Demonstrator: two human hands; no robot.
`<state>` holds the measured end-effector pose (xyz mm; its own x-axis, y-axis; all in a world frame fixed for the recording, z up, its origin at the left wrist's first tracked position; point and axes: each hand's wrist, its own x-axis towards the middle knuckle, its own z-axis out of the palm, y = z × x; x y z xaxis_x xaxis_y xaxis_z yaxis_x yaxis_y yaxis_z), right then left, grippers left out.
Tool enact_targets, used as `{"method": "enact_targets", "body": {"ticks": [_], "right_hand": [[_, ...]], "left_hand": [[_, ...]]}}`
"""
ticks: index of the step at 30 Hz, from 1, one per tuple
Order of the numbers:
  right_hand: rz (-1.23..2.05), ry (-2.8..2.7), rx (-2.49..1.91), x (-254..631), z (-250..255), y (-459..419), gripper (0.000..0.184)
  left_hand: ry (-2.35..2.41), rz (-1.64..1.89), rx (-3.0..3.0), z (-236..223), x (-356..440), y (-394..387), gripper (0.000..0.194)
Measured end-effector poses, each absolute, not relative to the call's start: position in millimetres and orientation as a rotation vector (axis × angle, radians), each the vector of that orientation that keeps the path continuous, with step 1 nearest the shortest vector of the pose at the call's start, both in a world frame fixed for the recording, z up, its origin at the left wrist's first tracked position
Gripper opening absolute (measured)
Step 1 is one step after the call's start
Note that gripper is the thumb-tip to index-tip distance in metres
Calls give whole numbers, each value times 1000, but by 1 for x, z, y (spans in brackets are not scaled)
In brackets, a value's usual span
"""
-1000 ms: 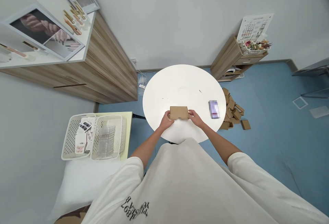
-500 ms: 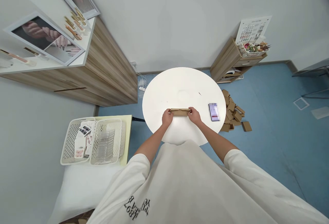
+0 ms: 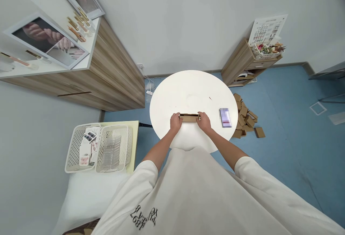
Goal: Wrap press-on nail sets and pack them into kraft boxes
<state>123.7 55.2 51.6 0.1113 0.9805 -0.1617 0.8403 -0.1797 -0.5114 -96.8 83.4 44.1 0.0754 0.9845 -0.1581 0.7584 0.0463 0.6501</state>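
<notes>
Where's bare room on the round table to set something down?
Widest patch: the far half of the round white table, beyond the kraft box. Narrow strip between the right hand and the phone. Crowded at the near edge, around the box and left hand.

Left hand (image 3: 176, 122), right hand (image 3: 204, 121) gripping kraft cardboard box (image 3: 189, 118), round white table (image 3: 191, 91)

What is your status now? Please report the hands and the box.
Left hand, right hand on ends of kraft box, held edge-on. Phone lies right, apart.

Black lettering (image 3: 142, 218) on the white T-shirt (image 3: 188, 195) — upside down, perhaps "897" — wall chart (image 3: 267, 30) too small to read.
</notes>
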Motion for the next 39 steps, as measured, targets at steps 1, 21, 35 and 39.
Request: {"method": "enact_targets", "body": {"ticks": [1, 21, 35, 39], "right_hand": [[693, -1792, -2096, 124, 51, 55, 43], [831, -1901, -1929, 133, 46, 34, 54], [844, -2105, -1980, 140, 39, 15, 80], [890, -2072, -2008, 139, 37, 13, 82]], "left_hand": [[1720, 487, 1788, 44, -97, 83, 30], [1455, 462, 1980, 40, -119, 72, 40], [1408, 348, 2034, 41, -121, 43, 78], [1448, 262, 2086, 40, -120, 39, 87]]}}
